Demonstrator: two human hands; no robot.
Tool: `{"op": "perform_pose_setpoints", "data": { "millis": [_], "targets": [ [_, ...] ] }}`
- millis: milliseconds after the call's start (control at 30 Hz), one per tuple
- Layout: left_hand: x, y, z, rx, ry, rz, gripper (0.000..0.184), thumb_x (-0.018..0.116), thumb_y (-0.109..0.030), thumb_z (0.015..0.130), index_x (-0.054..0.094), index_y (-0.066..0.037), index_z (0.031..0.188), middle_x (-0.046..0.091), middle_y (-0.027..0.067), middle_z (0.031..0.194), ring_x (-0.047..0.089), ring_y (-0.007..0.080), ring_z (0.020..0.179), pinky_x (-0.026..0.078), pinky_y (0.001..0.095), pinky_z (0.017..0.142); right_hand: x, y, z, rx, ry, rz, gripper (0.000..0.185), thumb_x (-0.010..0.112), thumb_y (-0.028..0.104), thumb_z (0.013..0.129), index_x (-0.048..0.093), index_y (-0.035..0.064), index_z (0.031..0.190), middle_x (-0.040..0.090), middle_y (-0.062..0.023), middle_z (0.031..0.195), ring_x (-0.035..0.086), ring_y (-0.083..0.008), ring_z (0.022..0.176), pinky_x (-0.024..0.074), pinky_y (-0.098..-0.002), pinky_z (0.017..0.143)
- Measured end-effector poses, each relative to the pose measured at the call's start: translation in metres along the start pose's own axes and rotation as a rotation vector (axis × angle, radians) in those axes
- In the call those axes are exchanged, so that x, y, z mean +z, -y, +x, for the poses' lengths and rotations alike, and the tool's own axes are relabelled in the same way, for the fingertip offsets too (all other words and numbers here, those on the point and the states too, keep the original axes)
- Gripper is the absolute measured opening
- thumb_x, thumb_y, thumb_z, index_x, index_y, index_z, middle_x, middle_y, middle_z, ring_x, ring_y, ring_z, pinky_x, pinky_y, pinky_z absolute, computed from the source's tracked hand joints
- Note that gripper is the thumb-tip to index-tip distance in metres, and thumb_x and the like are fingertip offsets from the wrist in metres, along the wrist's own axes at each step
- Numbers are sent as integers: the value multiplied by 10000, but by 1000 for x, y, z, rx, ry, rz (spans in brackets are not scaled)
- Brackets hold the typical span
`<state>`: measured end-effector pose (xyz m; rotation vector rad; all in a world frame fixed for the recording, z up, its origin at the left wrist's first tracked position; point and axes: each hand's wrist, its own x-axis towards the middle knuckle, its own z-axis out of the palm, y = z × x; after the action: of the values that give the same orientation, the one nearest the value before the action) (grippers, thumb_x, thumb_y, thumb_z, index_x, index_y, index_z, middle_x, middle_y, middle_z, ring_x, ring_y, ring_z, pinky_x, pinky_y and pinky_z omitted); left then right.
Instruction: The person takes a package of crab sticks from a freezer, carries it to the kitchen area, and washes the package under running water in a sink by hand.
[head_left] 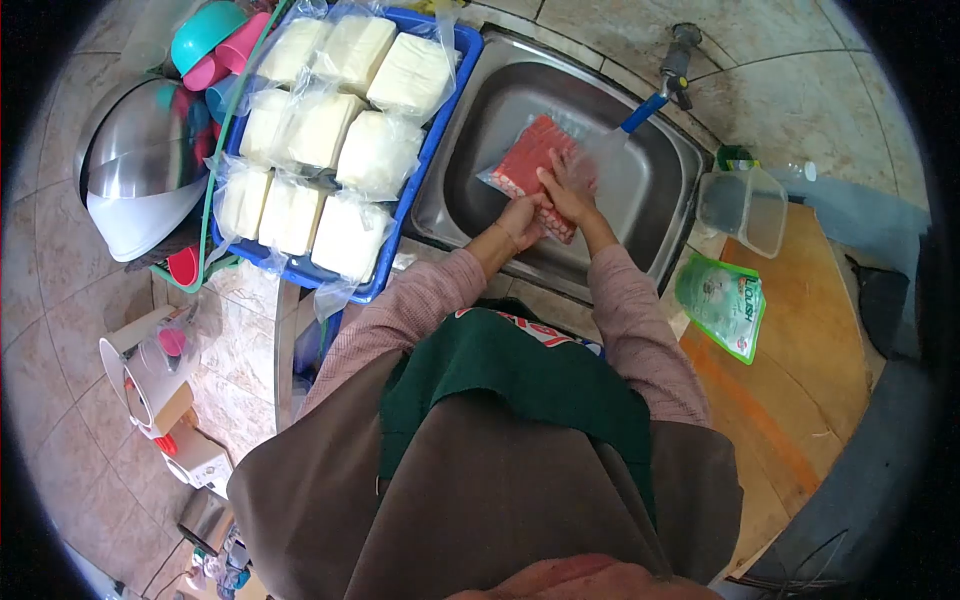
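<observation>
A clear plastic pack of pinkish-red sausages (528, 158) is tilted inside the metal sink (640, 215). Near its lower edge, my left hand (520, 222) is closed on the pack, with some fingertips hidden. My right hand (568, 190) lies across the top of the pack, fingers stretched out on the plastic. A hazy stream of water seems to fall beside the pack from the tap (648, 108), which has a blue end.
Left of the sink, a blue tray (400, 225) holds several bagged white blocks (352, 238). To the right are a clear plastic container (755, 205) and a green-and-white pouch (722, 300) on a wooden board (800, 330). A steel bowl (145, 130) stands far left.
</observation>
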<state>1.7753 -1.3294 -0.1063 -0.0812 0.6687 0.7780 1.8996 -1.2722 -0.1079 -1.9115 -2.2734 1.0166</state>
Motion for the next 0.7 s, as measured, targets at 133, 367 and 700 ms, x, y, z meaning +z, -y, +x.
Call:
{"op": "perform_pose_setpoints", "data": {
  "millis": [133, 367, 700],
  "targets": [
    [-7, 4, 3, -11, -1, -45, 148, 436, -118, 792, 524, -24, 717, 566, 126, 634, 570, 259, 619, 482, 379, 690, 8, -7, 18, 2, -37, -73, 698, 298, 585, 862, 230, 153, 1406, 164, -127, 1467, 81, -313, 1362, -30, -543, 1054],
    [23, 4, -18, -64, -92, -79, 184, 446, -112, 788, 528, -22, 649, 583, 136, 633, 589, 271, 622, 484, 393, 680, 34, -56, 61, -88, -33, -102, 664, 276, 570, 875, 266, 157, 1395, 202, -122, 1456, 185, -263, 1343, 116, -491, 1069],
    [0, 10, -10, -144, -64, -59, 148, 460, -115, 783, 543, -37, 690, 588, 134, 655, 603, 280, 659, 484, 400, 732, 16, -12, 34, 60, -32, -194, 646, 260, 545, 888, 235, 152, 1401, 188, -166, 1449, 142, -361, 1339, 73, -537, 1064]
  ]
}}
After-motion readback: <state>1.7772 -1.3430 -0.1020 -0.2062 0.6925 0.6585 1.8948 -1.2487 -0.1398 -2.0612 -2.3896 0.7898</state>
